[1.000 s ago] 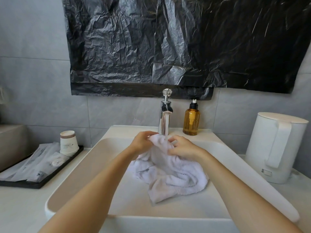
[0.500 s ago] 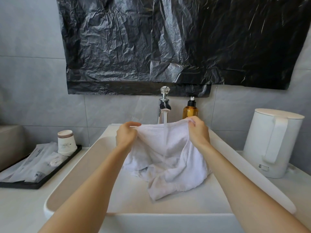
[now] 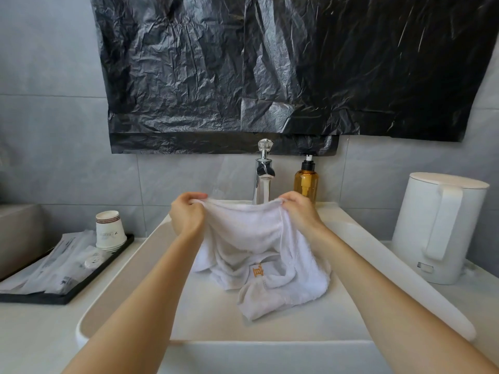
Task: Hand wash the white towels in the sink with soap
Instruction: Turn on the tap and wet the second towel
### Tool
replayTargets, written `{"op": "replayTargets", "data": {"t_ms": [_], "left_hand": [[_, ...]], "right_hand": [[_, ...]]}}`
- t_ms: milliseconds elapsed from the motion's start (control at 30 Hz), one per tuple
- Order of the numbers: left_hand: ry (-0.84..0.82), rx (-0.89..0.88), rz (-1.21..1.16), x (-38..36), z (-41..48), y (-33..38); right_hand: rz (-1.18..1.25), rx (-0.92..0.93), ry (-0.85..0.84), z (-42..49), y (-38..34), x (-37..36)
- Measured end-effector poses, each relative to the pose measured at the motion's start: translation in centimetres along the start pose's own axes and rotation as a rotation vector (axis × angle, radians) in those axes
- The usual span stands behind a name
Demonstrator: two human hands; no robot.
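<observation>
Black tray (image 3: pixel 70 294) at the far left carries sealed packets and a stack of paper cups (image 3: pixel 110 230), well apart from the work. Next along, the left hand (image 3: pixel 186 215) pinches one top corner of the white towel (image 3: pixel 249 236), its fingers curled tight over the hem. The cloth is stretched in a shallow sag across to the other corner. Its lower half is bunched on the floor of the sink (image 3: pixel 310 329), an orange embroidered mark showing among the folds. Just behind the raised edge stands the chrome faucet (image 3: pixel 264 175), with what looks like a thin stream running from its spout. The right hand (image 3: pixel 300 211) grips the far corner in the same clenched pinch. The amber soap pump bottle (image 3: pixel 306 182) sits just beyond it on the ledge, and a white electric kettle (image 3: pixel 438 228) stands at the far right. This reads as the wetting or rinsing step, since no lather shows. The next move probably calls for drawing the spread cloth under the stream, then freeing the right hand to press the pump.
</observation>
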State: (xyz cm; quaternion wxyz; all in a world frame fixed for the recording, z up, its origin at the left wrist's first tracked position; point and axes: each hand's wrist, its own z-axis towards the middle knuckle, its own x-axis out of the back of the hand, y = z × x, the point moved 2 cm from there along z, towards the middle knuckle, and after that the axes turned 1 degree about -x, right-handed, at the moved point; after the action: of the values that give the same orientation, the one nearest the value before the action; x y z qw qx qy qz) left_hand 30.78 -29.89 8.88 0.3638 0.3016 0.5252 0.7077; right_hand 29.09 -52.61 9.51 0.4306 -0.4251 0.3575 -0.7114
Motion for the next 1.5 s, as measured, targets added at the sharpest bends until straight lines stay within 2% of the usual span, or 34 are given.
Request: {"op": "replayTargets", "data": {"t_ms": [100,267,333,433,500,567,633,700,767,833,900,967,1067,1167,1233,1300,1367,1500], "left_hand": [[-0.164,-0.086,0.096,-0.9,0.1,-0.6],[-0.485,-0.456,0.364,-3.1,-1.1,-0.9],[-0.585,-0.488,0.638,-3.5,-1.6,-1.3],[-0.816,-0.365,1.011,-3.8,-2.1,-2.6],[-1.022,-0.388,0.980,-4.3,-2.7,-2.9],[-1.136,-0.365,0.705,-4.9,-4.1,-2.4],[-1.094,-0.331,0.497,-5.3,-5.3,-1.6],[-0.996,-0.359,0.473,-5.8,-5.4,-1.3],[-0.914,-0.387,0.489,-5.8,-4.7,-1.2],[-0.875,-0.369,0.409,-5.5,-4.0,-0.9],[-0.825,-0.373,0.300,-5.3,-3.5,-0.6],[-0.737,-0.372,0.240,-5.1,-3.1,-0.5],[-0.592,-0.293,0.135,-4.8,-2.2,-0.9],[-0.467,-0.227,0.027,-4.1,-1.8,-0.4],[-0.405,-0.194,-0.046,-3.9,-1.4,-0.2],[-0.350,-0.173,-0.096,-3.6,-1.2,-0.1],[-0.304,-0.168,-0.137,-3.4,-1.0,-0.1],[-0.215,-0.188,-0.206,-2.9,-0.7,0.2]], "right_hand": [[0.133,-0.038,0.188,0.0,-0.3,1.0],[0.240,-0.124,0.404,0.1,0.1,2.5],[0.214,-0.134,0.391,0.1,0.3,2.4],[0.184,-0.047,0.278,-0.1,-0.1,1.8],[0.205,0.008,0.174,-0.5,-1.0,1.2],[0.254,0.011,0.073,-0.8,-1.6,0.6],[0.324,0.001,0.019,-1.1,-1.9,0.2],[0.375,-0.004,0.038,-1.1,-2.0,0.2],[0.375,-0.011,0.153,-0.8,-1.5,0.7],[0.298,-0.024,0.303,-0.3,-0.4,1.5],[0.126,-0.030,0.324,0.0,0.5,1.8],[-0.052,-0.017,0.190,0.1,1.3,1.4],[-0.225,-0.046,-0.125,0.2,2.8,-0.1],[-0.609,-0.086,-0.462,-0.6,3.7,-1.5],[-0.726,-0.116,-0.616,-1.3,3.8,-1.9],[-0.762,-0.116,-0.677,-1.7,3.9,-1.8],[-0.756,-0.081,-0.654,-1.7,4.2,-1.5],[-0.575,-0.159,-0.441,-1.3,3.5,-0.8]]}}
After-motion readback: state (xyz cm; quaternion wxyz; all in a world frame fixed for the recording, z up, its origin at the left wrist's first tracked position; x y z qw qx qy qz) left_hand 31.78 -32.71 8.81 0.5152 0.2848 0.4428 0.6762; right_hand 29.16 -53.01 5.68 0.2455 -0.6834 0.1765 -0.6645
